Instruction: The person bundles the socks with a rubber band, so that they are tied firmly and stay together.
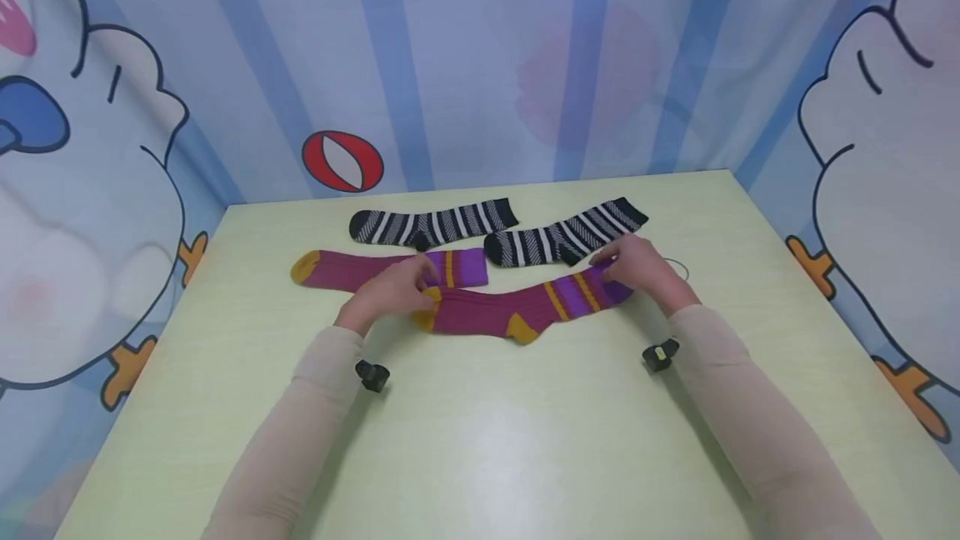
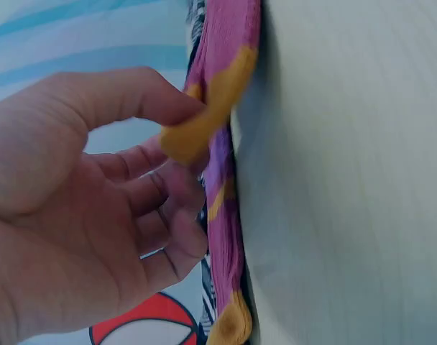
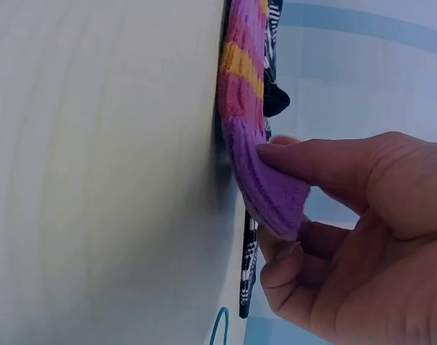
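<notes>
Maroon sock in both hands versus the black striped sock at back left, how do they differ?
The maroon sock has a mustard toe and heel; the striped sock's are black. The left hand and right hand pinch the maroon sock's ends, while the striped sock lies untouched on the table. In the head view, both toes point left.

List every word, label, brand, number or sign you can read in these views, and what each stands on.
No readable text in any view.
Front maroon sock and rear maroon sock: coloured bands, no lettering visible.
Striped socks: pattern only.
Backdrop: cartoon drawings, no words.
Black device on the right wrist: pale patch, too small to tell if it bears text.
</notes>
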The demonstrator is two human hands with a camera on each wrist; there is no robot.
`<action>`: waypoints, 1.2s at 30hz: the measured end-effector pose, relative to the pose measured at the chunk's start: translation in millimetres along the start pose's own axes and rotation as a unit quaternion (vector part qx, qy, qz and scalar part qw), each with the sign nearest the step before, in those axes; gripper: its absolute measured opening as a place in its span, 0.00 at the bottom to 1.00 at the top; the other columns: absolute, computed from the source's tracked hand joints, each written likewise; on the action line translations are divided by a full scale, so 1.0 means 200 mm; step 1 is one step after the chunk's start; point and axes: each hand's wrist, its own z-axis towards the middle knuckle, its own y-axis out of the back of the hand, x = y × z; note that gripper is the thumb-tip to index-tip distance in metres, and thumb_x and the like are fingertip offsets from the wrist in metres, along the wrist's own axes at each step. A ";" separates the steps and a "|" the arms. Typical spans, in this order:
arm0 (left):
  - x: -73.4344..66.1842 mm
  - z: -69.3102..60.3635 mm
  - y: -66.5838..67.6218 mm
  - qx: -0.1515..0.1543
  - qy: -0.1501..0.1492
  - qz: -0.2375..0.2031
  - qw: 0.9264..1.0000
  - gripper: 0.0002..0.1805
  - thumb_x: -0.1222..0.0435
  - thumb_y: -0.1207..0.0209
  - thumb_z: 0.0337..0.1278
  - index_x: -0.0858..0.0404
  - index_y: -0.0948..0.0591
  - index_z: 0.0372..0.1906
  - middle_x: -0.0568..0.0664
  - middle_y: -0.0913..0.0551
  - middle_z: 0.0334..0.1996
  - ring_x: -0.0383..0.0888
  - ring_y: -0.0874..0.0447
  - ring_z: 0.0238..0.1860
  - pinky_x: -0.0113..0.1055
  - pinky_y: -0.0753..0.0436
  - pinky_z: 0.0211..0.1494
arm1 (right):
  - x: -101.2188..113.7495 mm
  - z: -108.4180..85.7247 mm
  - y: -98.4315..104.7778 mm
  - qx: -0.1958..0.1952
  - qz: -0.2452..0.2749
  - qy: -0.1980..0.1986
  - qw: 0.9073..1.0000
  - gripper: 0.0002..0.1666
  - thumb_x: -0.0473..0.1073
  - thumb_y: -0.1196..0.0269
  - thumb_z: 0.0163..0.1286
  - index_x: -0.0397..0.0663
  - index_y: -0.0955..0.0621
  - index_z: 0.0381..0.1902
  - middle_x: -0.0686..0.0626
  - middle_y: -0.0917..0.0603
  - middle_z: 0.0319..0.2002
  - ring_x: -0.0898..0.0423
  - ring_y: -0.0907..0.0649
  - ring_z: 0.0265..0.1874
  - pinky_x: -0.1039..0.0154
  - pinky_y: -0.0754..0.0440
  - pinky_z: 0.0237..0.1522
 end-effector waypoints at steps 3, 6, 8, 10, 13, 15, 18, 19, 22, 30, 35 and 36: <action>0.03 -0.01 0.02 -0.015 0.000 -0.060 0.998 0.23 0.70 0.37 0.58 0.67 0.28 0.59 0.56 0.24 0.40 0.50 0.25 0.40 0.41 0.22 0.42 | -0.01 -0.01 0.01 0.007 0.015 0.011 1.000 0.14 0.34 0.32 0.63 0.42 0.12 0.47 0.37 0.16 0.52 0.39 0.22 0.56 0.44 0.26 0.59; 0.06 -0.03 0.04 -0.020 -0.004 -0.124 0.992 0.23 0.74 0.39 0.59 0.68 0.29 0.59 0.58 0.26 0.39 0.51 0.27 0.39 0.38 0.21 0.39 | -0.01 -0.03 0.02 0.021 0.030 0.007 0.999 0.11 0.36 0.33 0.65 0.43 0.11 0.45 0.38 0.15 0.50 0.39 0.21 0.56 0.44 0.26 0.59; 0.07 -0.04 0.05 -0.020 -0.010 -0.154 0.988 0.20 0.75 0.40 0.60 0.67 0.27 0.57 0.57 0.25 0.42 0.51 0.27 0.42 0.38 0.19 0.39 | -0.01 -0.04 0.02 0.030 0.039 -0.001 0.999 0.11 0.36 0.34 0.67 0.42 0.12 0.46 0.37 0.15 0.51 0.40 0.21 0.56 0.44 0.26 0.59; 0.08 -0.05 0.06 -0.019 -0.014 -0.170 0.985 0.15 0.75 0.41 0.63 0.66 0.23 0.53 0.58 0.21 0.44 0.51 0.24 0.45 0.38 0.18 0.42 | 0.01 -0.05 0.02 0.038 0.052 -0.006 0.998 0.13 0.37 0.33 0.67 0.41 0.12 0.48 0.37 0.16 0.52 0.40 0.21 0.55 0.46 0.24 0.57; 0.10 -0.08 0.08 -0.020 -0.018 -0.173 0.985 0.09 0.74 0.42 0.66 0.63 0.18 0.48 0.56 0.17 0.48 0.51 0.21 0.47 0.40 0.17 0.46 | 0.03 -0.06 0.03 0.047 0.074 0.000 0.996 0.16 0.35 0.33 0.65 0.38 0.14 0.51 0.35 0.16 0.53 0.42 0.20 0.51 0.51 0.21 0.51; 0.11 -0.09 0.10 -0.024 -0.016 -0.170 0.985 0.09 0.72 0.42 0.68 0.63 0.16 0.48 0.55 0.16 0.49 0.51 0.20 0.46 0.41 0.18 0.48 | 0.04 -0.07 0.03 0.053 0.089 0.007 0.995 0.18 0.34 0.32 0.64 0.37 0.15 0.52 0.35 0.17 0.52 0.44 0.20 0.48 0.55 0.20 0.47; 0.13 -0.11 0.11 -0.029 -0.009 -0.166 0.986 0.10 0.69 0.41 0.68 0.63 0.15 0.50 0.54 0.16 0.49 0.50 0.20 0.47 0.42 0.19 0.51 | 0.06 -0.09 0.04 0.063 0.101 0.019 0.993 0.19 0.33 0.32 0.63 0.37 0.15 0.53 0.36 0.17 0.52 0.46 0.20 0.45 0.59 0.20 0.43; 0.14 -0.12 0.12 -0.028 -0.005 -0.168 0.985 0.10 0.67 0.40 0.67 0.63 0.16 0.50 0.54 0.16 0.49 0.50 0.20 0.48 0.43 0.20 0.52 | 0.07 -0.09 0.04 0.067 0.105 0.021 0.992 0.19 0.32 0.32 0.63 0.37 0.16 0.53 0.36 0.17 0.52 0.47 0.20 0.45 0.60 0.19 0.43; 0.16 -0.14 0.13 -0.024 0.005 -0.169 0.985 0.14 0.63 0.34 0.63 0.62 0.16 0.51 0.54 0.16 0.49 0.51 0.21 0.52 0.46 0.23 0.57 | 0.09 -0.10 0.04 0.081 0.116 0.024 0.990 0.20 0.33 0.31 0.63 0.35 0.16 0.53 0.35 0.17 0.51 0.46 0.20 0.45 0.59 0.18 0.43; 0.20 -0.17 0.12 0.005 0.038 -0.150 0.988 0.19 0.62 0.28 0.54 0.63 0.17 0.51 0.54 0.17 0.51 0.54 0.26 0.56 0.53 0.30 0.64 | 0.16 -0.11 0.01 0.102 0.094 0.030 0.990 0.17 0.30 0.31 0.60 0.32 0.16 0.48 0.37 0.17 0.45 0.45 0.19 0.44 0.56 0.18 0.44; 0.21 -0.19 0.10 0.025 0.059 -0.104 0.993 0.15 0.66 0.28 0.53 0.62 0.16 0.46 0.54 0.19 0.49 0.54 0.28 0.53 0.51 0.28 0.59 | 0.17 -0.10 -0.05 0.114 0.055 0.035 0.991 0.14 0.29 0.31 0.58 0.35 0.16 0.44 0.41 0.17 0.41 0.47 0.19 0.41 0.58 0.19 0.42; 0.21 -0.19 0.10 0.027 0.060 -0.092 0.994 0.14 0.67 0.28 0.53 0.62 0.15 0.45 0.54 0.20 0.50 0.54 0.28 0.53 0.50 0.27 0.58 | 0.17 -0.10 -0.06 0.119 0.047 0.039 0.991 0.14 0.29 0.31 0.57 0.35 0.16 0.43 0.41 0.17 0.40 0.47 0.20 0.40 0.57 0.19 0.42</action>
